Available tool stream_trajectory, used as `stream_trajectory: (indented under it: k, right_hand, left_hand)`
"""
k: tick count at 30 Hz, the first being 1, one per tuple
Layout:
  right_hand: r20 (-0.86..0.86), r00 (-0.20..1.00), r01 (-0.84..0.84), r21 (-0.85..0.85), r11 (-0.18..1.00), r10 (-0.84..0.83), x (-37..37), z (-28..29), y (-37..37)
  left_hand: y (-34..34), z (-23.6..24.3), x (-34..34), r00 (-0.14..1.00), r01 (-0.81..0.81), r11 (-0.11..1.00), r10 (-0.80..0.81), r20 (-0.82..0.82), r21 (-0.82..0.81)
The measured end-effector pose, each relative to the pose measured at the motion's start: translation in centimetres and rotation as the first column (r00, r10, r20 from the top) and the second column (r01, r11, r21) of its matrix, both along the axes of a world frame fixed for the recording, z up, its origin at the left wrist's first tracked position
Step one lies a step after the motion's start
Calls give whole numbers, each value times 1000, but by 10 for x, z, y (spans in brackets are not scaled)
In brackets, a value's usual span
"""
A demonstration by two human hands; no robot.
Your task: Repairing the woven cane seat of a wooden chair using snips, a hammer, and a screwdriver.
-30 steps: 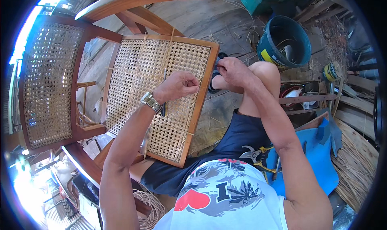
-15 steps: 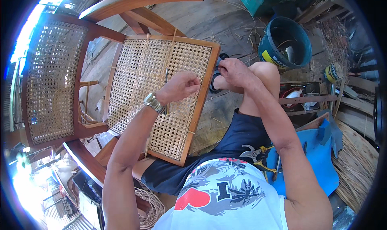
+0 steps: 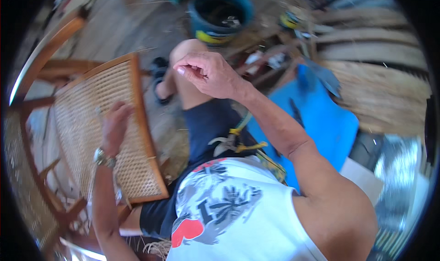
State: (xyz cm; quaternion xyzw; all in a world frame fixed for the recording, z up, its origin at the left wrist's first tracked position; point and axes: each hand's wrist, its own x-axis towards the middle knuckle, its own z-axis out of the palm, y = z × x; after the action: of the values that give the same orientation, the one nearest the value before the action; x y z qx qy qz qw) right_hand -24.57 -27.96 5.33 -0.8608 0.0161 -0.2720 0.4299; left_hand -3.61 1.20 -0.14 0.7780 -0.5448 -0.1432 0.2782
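Your two hands are apart from each other. Your left hand [image 3: 118, 126], which is blurred, is over the woven seat of the caned chair [image 3: 85, 128]; whether it touches the seat or grips anything, I cannot tell. Your right hand [image 3: 206, 73], to the right of the chair, has its fingers curled inward; I cannot tell if something is inside. Beyond this hand stands a teal bucket [image 3: 213, 36].

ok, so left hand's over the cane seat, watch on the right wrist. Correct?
Not quite: the watch is on the left wrist, as the head view shows. The left hand is over the cane seat, as you say.
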Motion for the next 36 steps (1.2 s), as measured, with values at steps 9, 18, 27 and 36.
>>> stream_trajectory:
  k: [9,18,27,36]
  right_hand:
    - [-583,296,840,-218,497,-756,-357,-74,-94]
    - [-927,67,649,-241,721,-369,-447,-112,-47]
    - [-869,462,610,165,775,-179,-339,-68,-12]
    - [-852,518,283,93,955,-70,-241,-11,87]
  left_hand:
    - [-12,2,1,979,-90,995,94,-180,34]
    - [-13,1,2,998,-16,999,13,59,37]
    - [-15,4,28,959,52,989,-10,-283,139]
    - [-12,11,20,955,71,987,-26,-296,144]
